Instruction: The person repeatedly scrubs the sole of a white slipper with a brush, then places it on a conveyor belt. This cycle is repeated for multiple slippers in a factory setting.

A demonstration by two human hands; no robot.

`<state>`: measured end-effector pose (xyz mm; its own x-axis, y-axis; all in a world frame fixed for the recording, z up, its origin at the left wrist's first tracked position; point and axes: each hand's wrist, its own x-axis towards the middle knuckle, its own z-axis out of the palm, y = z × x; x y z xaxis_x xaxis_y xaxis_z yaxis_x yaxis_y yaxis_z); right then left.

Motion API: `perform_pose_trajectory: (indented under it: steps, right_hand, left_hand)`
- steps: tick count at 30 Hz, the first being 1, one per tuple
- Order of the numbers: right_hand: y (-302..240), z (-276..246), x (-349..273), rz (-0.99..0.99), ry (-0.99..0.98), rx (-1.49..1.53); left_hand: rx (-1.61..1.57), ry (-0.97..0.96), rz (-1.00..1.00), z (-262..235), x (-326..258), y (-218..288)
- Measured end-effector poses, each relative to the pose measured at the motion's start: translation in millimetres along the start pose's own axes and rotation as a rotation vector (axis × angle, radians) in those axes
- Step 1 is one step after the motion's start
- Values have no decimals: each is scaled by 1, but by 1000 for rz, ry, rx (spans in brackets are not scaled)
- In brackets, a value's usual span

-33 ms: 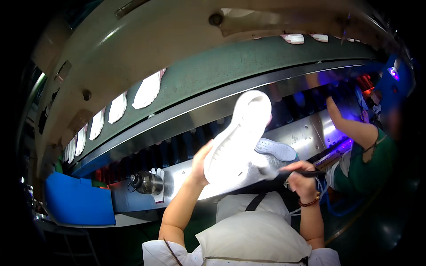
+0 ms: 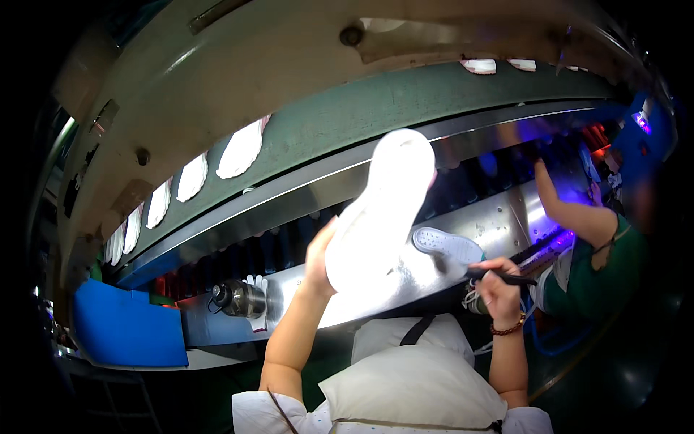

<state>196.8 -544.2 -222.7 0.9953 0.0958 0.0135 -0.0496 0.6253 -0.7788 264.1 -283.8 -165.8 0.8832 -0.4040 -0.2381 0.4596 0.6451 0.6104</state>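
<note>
In my left hand (image 2: 318,260) is a white shoe (image 2: 387,206), held by its lower left side and tilted with its narrower end up and away. Glare washes out most of its surface, so I cannot tell which face shows. My right hand (image 2: 500,289) is closed around the black handle of a brush (image 2: 517,278). Its tip, blurred by motion, points left and is apart from the shoe. Between the two hands, a pale shoe sole (image 2: 448,244) dotted with small holes lies on the metal bench (image 2: 289,289).
Several white shoe pieces (image 2: 242,148) sit on the green conveyor belt (image 2: 347,119) under a beige machine cover (image 2: 253,58). A dark bottle (image 2: 238,298) and white glove (image 2: 259,322) lie on the bench at left. A co-worker's arm (image 2: 571,206) reaches in at right.
The shoe has shifted slightly up and left with my left hand. My right hand has drawn the brush a little to the right and up, away from the shoe.
</note>
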Motion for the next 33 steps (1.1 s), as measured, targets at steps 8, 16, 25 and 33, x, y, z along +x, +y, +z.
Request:
perform_pose_trajectory:
  steps: [8,16,25,33]
  right_hand:
    - [17,-35,11,93,189,51]
    - [20,-77,15,85,326,99]
    - [13,-112,-16,89,491,86]
    - [12,-122,-6,161,365,131]
  left_hand:
    - [-619,179,385,7,137,54]
    - [843,150,305,81,248,17]
    - [2196,497,302,61,331,34]
    - [2217,482,282,55,290,49]
